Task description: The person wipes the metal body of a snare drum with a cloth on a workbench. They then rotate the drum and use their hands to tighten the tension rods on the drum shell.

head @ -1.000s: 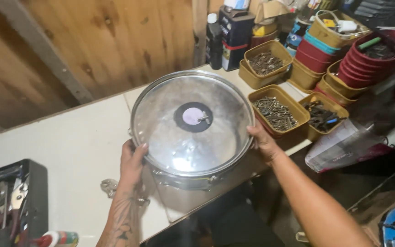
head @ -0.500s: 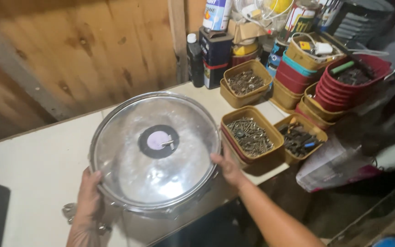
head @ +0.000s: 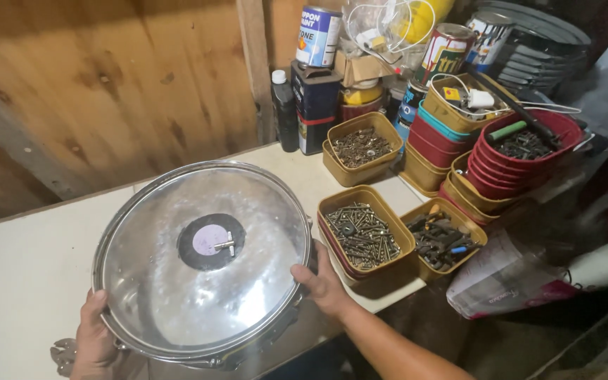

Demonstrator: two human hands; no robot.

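Note:
A round metal-rimmed drum [head: 202,260] with a clear head lies tilted over the pale workbench [head: 22,267]. A black and pale round patch sits at its centre, with a small metal key [head: 224,245] lying on it. My left hand [head: 93,341] grips the drum's near left rim. My right hand [head: 325,281] holds the right rim, close beside a yellow tub of screws [head: 364,236].
More yellow tubs of screws and bits [head: 443,239], stacked red bowls [head: 522,158], paint cans [head: 317,35] and a dark bottle [head: 283,109] crowd the bench's right end. A wooden wall [head: 107,84] stands behind. A plastic bag [head: 508,281] lies at the lower right.
The view has swung right, so the drum now sits further left in frame. Both hands keep their hold on its rim. The black toolbox at left has left the view.

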